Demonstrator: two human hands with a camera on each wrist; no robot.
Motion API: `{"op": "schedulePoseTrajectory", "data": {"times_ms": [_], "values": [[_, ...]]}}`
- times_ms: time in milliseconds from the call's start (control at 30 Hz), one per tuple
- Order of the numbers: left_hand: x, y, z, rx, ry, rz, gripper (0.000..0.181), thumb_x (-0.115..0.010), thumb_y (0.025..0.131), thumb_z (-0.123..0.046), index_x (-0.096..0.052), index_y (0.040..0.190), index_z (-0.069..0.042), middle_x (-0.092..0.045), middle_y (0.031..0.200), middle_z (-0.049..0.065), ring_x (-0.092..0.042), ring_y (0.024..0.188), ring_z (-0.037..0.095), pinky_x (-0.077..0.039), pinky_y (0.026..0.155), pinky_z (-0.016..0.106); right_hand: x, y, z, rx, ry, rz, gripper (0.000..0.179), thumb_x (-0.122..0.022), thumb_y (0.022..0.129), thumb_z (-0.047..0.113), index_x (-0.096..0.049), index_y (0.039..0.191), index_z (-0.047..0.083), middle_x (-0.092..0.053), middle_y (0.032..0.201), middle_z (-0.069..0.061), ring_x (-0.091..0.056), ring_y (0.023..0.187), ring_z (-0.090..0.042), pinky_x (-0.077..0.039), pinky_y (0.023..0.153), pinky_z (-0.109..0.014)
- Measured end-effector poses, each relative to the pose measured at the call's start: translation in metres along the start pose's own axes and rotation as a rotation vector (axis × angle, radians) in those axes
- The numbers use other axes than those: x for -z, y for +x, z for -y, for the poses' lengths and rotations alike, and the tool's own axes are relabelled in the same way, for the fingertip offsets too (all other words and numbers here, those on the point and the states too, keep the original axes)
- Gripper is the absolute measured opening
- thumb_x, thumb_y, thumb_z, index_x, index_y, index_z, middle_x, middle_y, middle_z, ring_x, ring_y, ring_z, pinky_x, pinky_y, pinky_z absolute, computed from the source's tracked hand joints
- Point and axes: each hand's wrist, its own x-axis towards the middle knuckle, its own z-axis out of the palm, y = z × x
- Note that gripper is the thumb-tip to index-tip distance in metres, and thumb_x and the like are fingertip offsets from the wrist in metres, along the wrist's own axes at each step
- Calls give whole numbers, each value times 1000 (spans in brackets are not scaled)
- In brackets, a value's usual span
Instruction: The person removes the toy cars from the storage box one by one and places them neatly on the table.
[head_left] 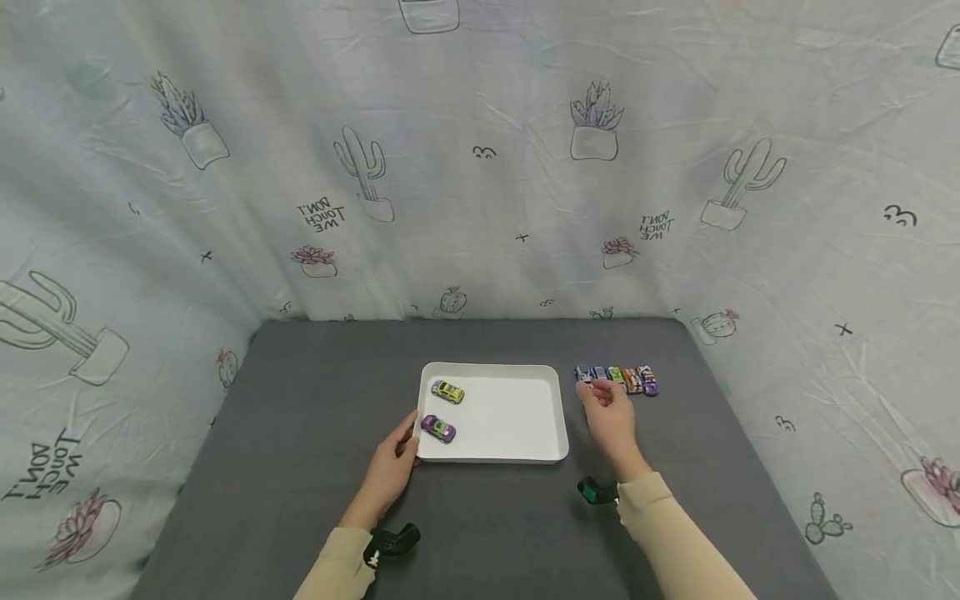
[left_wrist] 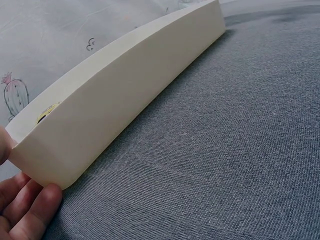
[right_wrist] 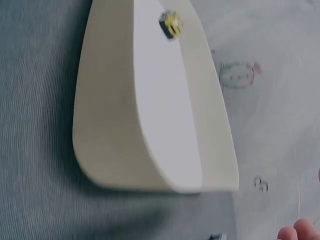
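Observation:
A shallow white tray (head_left: 502,412) lies on the table with two toy cars in it. The yellow-green toy car (head_left: 447,392) is near its back left corner, and the purple-and-green toy car (head_left: 438,428) sits closer to the front left. My left hand (head_left: 392,467) holds the tray's left side near the front corner; fingers (left_wrist: 37,210) touch its outer wall. Right of the tray, my right hand (head_left: 611,421) hovers at a row of several toy cars (head_left: 648,380), fingertips in front of the leftmost ones. No car shows in its grasp.
The dark grey table (head_left: 330,375) bears the tray and the cars. A pale curtain (head_left: 480,192) printed with cacti hangs behind the table and along both sides. Each wrist wears a dark band.

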Motion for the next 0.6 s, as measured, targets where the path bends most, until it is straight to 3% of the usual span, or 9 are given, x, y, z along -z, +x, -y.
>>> {"op": "schedulePoseTrajectory", "data": {"times_ms": [300, 600], "values": [[-1, 1, -2, -3, -9, 12, 50, -47, 103, -17, -36, 151, -27, -49, 138, 10, -54, 113, 23, -53, 83, 33, -28, -7, 11, -44, -19, 162, 66, -66, 85, 58, -54, 127, 8, -58, 114, -11, -53, 100, -23, -48, 82, -37], [0, 0, -2, 0, -10, 2, 51, -47, 103, -16, -35, 151, -27, -47, 142, 10, -53, 114, 23, -53, 83, 33, -63, -17, 23, 26, -44, 284, 66, -70, 83, 55, -58, 127, 8, -60, 112, -8, -55, 99, -23, -48, 82, -40]]}}
